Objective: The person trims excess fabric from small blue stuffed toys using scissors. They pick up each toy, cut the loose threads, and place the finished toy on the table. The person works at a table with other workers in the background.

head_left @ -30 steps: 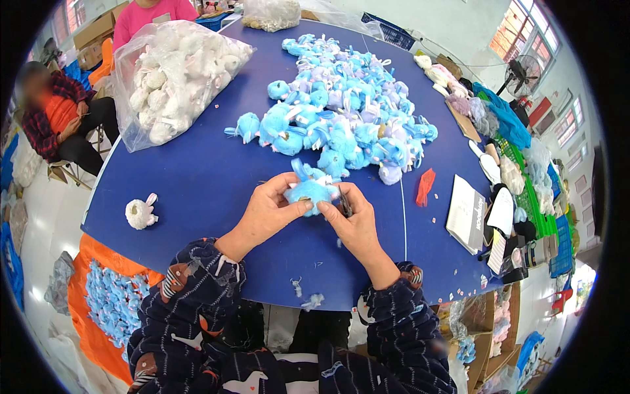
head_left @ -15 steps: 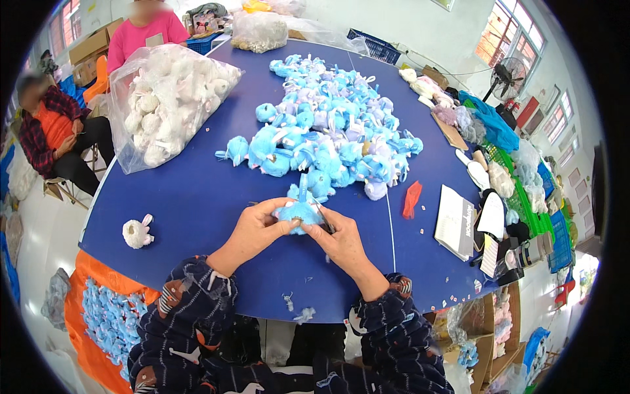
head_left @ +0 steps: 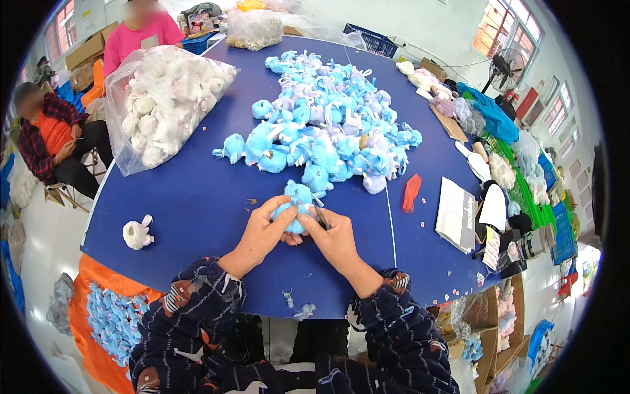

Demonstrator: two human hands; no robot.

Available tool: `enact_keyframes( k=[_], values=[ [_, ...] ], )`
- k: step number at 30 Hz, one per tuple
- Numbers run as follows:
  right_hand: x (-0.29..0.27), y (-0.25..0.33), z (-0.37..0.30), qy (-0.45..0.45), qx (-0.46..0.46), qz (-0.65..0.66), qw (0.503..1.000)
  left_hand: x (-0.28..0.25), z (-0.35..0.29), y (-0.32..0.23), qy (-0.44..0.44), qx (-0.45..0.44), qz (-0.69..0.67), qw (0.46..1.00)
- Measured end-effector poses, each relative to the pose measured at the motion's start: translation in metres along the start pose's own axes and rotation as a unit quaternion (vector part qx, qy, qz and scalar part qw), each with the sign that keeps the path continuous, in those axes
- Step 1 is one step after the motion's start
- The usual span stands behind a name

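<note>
Between my hands, just above the near side of the table, is a small blue plush toy [head_left: 296,226]. My left hand [head_left: 264,226] is closed around its left side, thumb pressed into the fur. My right hand [head_left: 335,236] pinches its other side with the thumb. A dark slim tool [head_left: 321,218] sticks up from the right fingers; its full shape is hidden. Right behind the held toy, another blue plush [head_left: 315,177] lies at the near edge of a big heap of blue and lilac plush toys [head_left: 328,121].
On the blue table [head_left: 177,203] are a white plush [head_left: 137,232], a clear bag of white plush toys [head_left: 164,105], a red scrap [head_left: 411,193], a notebook [head_left: 455,215] and fluff [head_left: 304,311]. Two people sit at the left. An orange sheet with blue pieces [head_left: 82,302] lies below.
The toy has been turned in my hands; its upright blue ribbon loop and brownish patch no longer show. My hands have closed in around it, and the dark tool shows more clearly.
</note>
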State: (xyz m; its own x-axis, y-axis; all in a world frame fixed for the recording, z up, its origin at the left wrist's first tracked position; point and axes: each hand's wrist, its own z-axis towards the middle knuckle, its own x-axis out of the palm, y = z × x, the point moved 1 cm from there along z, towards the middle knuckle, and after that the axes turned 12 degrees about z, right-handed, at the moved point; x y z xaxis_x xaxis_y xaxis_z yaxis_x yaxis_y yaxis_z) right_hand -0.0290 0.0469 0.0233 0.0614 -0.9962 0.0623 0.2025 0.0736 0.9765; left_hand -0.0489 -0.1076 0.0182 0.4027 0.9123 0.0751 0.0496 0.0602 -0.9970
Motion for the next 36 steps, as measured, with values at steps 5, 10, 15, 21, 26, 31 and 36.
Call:
enact_keyframes(
  k=[5, 10, 15, 21, 26, 31, 36],
  values=[
    [-0.009, 0.004, 0.007, 0.001, 0.04, -0.034, 0.999, 0.002, 0.001, -0.006, 0.003, -0.019, -0.055, 0.998],
    [-0.006, 0.005, 0.005, 0.008, 0.029, -0.055, 0.998, 0.0, 0.001, -0.002, 0.007, -0.013, -0.076, 0.997],
    [-0.007, -0.006, 0.006, 0.028, 0.024, -0.043, 0.998, 0.004, 0.001, 0.004, -0.018, 0.0, -0.045, 0.999],
    [-0.008, -0.002, 0.01, 0.014, 0.043, -0.019, 0.999, -0.008, 0.003, 0.003, -0.009, -0.031, -0.042, 0.999],
    [-0.032, -0.007, 0.025, -0.064, -0.113, -0.198, 0.972, -0.048, -0.011, -0.031, 0.117, 0.178, -0.366, 0.906],
    [-0.027, -0.01, 0.029, -0.02, -0.13, -0.31, 0.942, -0.077, -0.027, -0.053, 0.316, 0.295, -0.417, 0.8],
    [-0.019, -0.013, 0.031, 0.005, -0.027, -0.32, 0.947, -0.057, 0.009, -0.013, -0.12, 0.056, 0.093, 0.987]
  ],
)
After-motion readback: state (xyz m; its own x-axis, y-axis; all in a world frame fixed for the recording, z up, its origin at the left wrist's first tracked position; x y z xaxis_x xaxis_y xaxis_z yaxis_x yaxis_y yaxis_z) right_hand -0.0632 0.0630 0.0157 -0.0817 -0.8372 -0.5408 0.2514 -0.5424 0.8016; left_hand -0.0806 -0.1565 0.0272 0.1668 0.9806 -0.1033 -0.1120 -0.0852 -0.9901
